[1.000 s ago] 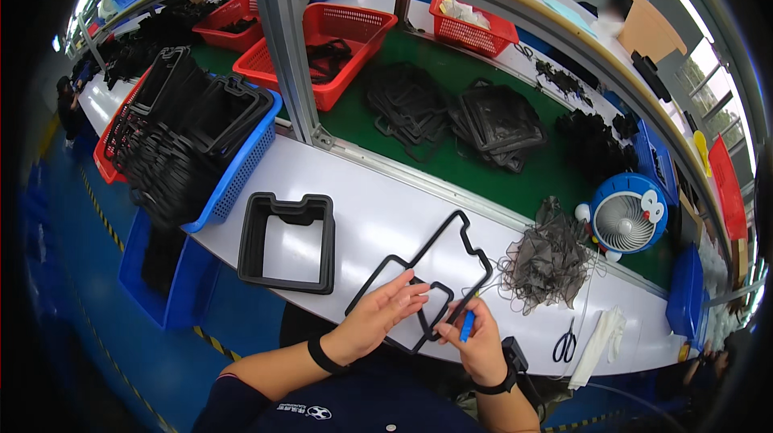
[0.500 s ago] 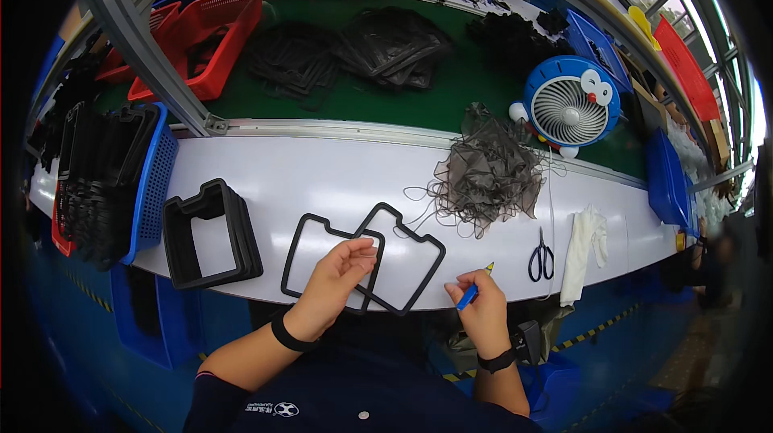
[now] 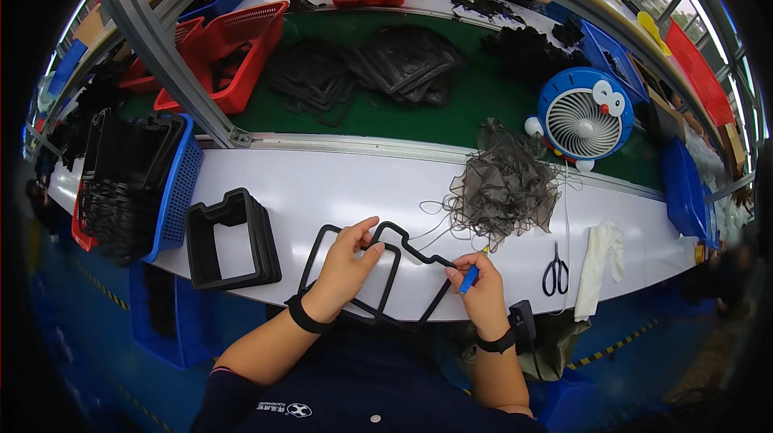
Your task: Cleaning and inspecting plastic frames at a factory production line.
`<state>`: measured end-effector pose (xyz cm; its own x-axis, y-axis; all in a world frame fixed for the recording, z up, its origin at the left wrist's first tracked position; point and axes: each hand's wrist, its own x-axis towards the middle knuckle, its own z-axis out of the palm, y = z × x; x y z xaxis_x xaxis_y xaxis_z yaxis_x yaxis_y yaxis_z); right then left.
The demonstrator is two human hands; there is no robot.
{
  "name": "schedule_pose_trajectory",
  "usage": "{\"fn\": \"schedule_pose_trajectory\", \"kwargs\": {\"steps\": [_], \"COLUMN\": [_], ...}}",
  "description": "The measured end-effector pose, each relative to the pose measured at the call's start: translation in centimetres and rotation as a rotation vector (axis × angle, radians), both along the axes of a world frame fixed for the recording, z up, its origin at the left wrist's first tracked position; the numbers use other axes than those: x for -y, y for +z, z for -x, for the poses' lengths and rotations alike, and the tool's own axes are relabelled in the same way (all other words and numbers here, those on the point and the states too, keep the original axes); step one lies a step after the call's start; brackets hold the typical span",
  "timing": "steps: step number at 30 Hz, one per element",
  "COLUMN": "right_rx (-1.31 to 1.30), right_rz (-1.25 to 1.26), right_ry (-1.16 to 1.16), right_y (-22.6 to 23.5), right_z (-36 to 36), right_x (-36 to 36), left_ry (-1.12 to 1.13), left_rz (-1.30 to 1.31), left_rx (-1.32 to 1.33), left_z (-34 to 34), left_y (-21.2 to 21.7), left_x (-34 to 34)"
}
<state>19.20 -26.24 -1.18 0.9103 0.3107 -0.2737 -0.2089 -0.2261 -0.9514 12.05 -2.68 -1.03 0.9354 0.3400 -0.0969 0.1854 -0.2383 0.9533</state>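
Two thin black frames with notched edges overlap at the table's front edge: a left frame [image 3: 310,260] and a right frame [image 3: 432,302]. My left hand [image 3: 342,268] has its thumb and index finger around the right frame's upper left corner. Closed in my right hand [image 3: 481,296] is a slim blue pen-like tool [image 3: 469,278] with a yellow tip. The same hand's fingertips meet the right frame's upper right corner. A tangled heap of dark sheer mesh with cords [image 3: 507,187] lies just beyond.
Stacked black frames [image 3: 270,248] stand at left, beside a filled blue basket [image 3: 179,183]. Black-handled scissors [image 3: 555,272] and a white glove [image 3: 600,260] lie at right. Behind are a blue fan [image 3: 584,115], dark mesh piles [image 3: 407,63] and a metal post [image 3: 161,55].
My left hand has come to the right frame's upper left corner. My right hand has moved in to that frame's upper right corner, keeping the blue tool. The whole view has shifted slightly.
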Motion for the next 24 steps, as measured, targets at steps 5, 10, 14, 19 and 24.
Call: {"fn": "schedule_pose_trajectory", "kwargs": {"steps": [5,10,14,19,24], "right_rx": [-0.046,-0.045,-0.062,-0.103,-0.118], "right_rz": [-0.268,-0.267,-0.328,-0.387,-0.4], "right_ry": [0.031,0.052,0.06,0.122,0.163], "right_y": [1.3,2.0,1.9,1.8,1.8], "right_z": [1.0,1.2,1.1,1.1,1.1], "right_x": [0.7,0.4,0.1,0.2,0.3], "left_ry": [0.032,0.05,0.047,0.061,0.08], "left_rz": [0.394,0.55,0.596,0.614,0.585], "left_rx": [0.05,0.044,0.057,0.067,0.035], "left_z": [1.0,1.6,1.9,2.2,2.3], "left_y": [2.2,3.3,3.2,3.0,2.9], "left_x": [-0.5,-0.6,-0.7,-0.8,-0.8]}}
